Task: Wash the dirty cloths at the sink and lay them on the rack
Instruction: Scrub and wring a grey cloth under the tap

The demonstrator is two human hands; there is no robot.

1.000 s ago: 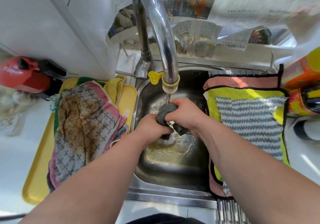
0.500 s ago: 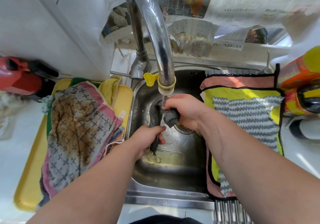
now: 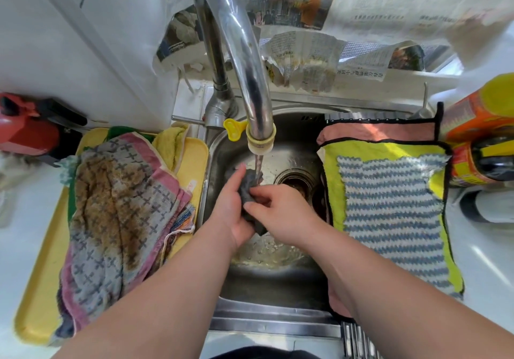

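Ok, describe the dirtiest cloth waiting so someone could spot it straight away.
Left of the steel sink, a yellow plastic tray holds a cloth pile. On top lies the grey cross-patterned cloth with a pink border; only it carries a broad brown stain.

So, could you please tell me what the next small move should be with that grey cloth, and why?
Probably rub the grey cloth against the left hand with the right hand, under the tap: water hits only its top end, and the water pooled in the sink looks murky.
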